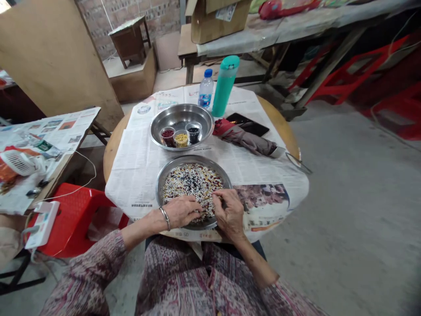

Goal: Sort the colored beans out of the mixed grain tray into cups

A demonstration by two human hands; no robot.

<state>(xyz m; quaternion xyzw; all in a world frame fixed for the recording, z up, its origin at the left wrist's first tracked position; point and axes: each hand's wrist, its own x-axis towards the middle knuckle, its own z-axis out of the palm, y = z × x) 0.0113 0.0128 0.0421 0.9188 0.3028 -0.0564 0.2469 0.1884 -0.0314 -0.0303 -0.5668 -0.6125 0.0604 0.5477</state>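
We see the near basin (194, 158) as smooth metal with a soft shine, and the far bowl (187, 115) as metal too, more glossy inside. The small cups (181, 143) in this bowl look to us like clear plastic. Below, we find newspaper (131, 173), matt and a little creased, over a table (113, 150) of smooth wood. The bracelet (165, 218) is shiny metal, the turquoise bottle (224, 90) matt plastic, the folded umbrella (248, 137) wrinkled cloth.

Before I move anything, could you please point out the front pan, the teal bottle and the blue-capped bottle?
Front pan (194, 159): head view, on the far inner wall.
Teal bottle (224, 90): head view, mid-body.
Blue-capped bottle (205, 99): head view, on its label.
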